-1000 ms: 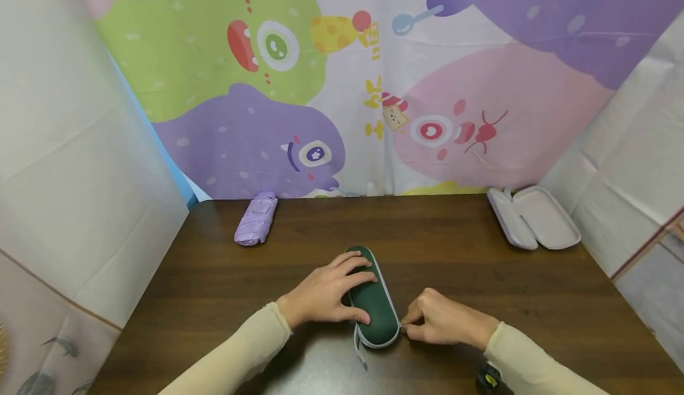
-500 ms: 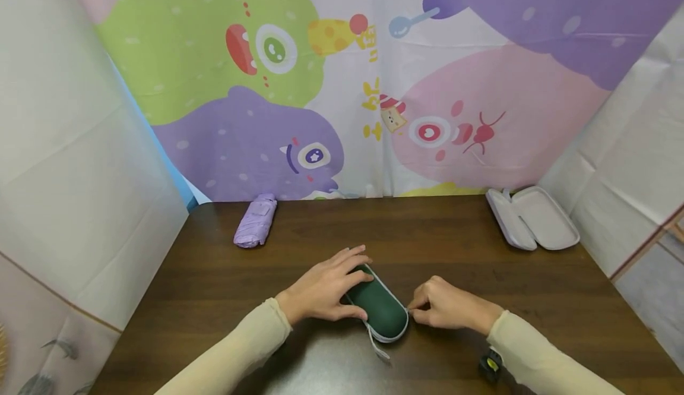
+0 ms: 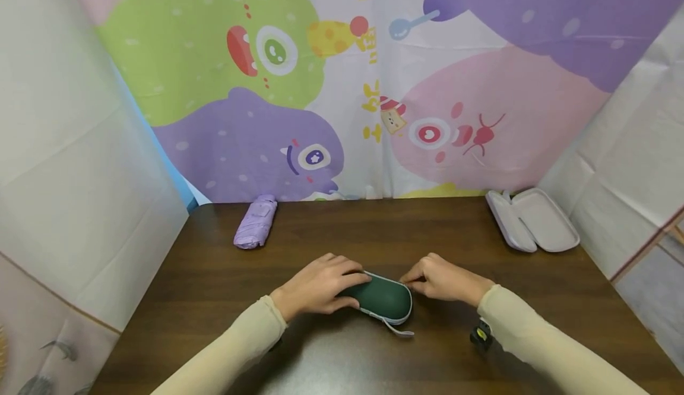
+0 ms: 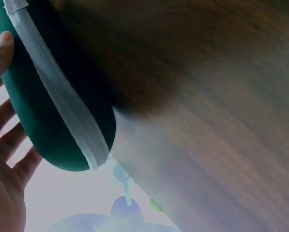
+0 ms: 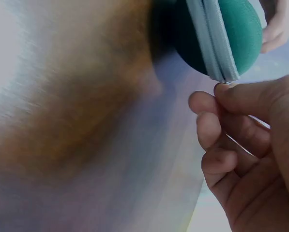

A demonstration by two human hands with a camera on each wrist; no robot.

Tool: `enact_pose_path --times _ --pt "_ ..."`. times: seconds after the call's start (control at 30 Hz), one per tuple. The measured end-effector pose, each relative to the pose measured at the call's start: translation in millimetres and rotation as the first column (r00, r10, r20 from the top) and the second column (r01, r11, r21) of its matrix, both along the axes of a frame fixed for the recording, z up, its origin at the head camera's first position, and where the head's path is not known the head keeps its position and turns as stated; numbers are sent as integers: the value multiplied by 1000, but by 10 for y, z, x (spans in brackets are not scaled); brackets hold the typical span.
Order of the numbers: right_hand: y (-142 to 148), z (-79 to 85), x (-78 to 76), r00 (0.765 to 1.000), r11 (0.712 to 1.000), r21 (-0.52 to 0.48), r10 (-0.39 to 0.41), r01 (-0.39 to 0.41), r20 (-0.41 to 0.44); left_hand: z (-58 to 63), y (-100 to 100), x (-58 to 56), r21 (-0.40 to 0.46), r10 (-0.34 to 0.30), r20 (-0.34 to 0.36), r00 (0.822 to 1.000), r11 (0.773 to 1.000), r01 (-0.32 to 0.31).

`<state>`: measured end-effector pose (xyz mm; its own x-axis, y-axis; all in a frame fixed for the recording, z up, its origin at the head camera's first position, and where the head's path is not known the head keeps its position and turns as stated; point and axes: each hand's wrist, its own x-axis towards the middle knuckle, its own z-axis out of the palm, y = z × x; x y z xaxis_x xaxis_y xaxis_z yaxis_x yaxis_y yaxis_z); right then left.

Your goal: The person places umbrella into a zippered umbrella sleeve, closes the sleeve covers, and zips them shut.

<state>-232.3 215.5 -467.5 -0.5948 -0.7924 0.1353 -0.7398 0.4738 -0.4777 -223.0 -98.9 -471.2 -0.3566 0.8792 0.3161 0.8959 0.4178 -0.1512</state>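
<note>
A dark green glasses case (image 3: 386, 297) with a pale grey zipper band lies on the table, turned nearly crosswise. Its small grey wrist strap (image 3: 398, 329) hangs off the near side. My left hand (image 3: 323, 285) holds the case's left end, thumb on the near side and fingers over the top and far side. Seen from the left wrist, the zipper band (image 4: 62, 92) runs along the case's side. At the right end, the thumb and forefinger of my right hand (image 3: 446, 279) pinch the zipper pull, mostly hidden by the fingertips (image 5: 224, 89).
A folded purple umbrella (image 3: 256, 223) lies at the table's back left. At the back right sits an unzipped pale case (image 3: 534, 220), spread flat. A cartoon-printed curtain (image 3: 369, 86) hangs behind the dark wooden table (image 3: 315, 359), with white cloth on both sides.
The case has turned from nearly lengthwise to nearly crosswise, its near end swinging right and away. My right hand has moved away from me along the zipper; the left hand kept its hold.
</note>
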Motion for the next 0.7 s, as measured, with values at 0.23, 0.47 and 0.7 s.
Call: enact_pose_path --times 0.23,0.47,0.7 --pt "-50 11 -161 1000 1000 28 3 -3 -6 38 5 15 -23 26 13 1000 999 -26" --pt "-86 -4 -229 999 1000 30 8 -7 -37 33 21 31 -24 53 31 998 998 -53" --pt "-94 18 -263 1000 1000 22 -5 5 -22 77 80 89 -59 130 22 991 990 -128"
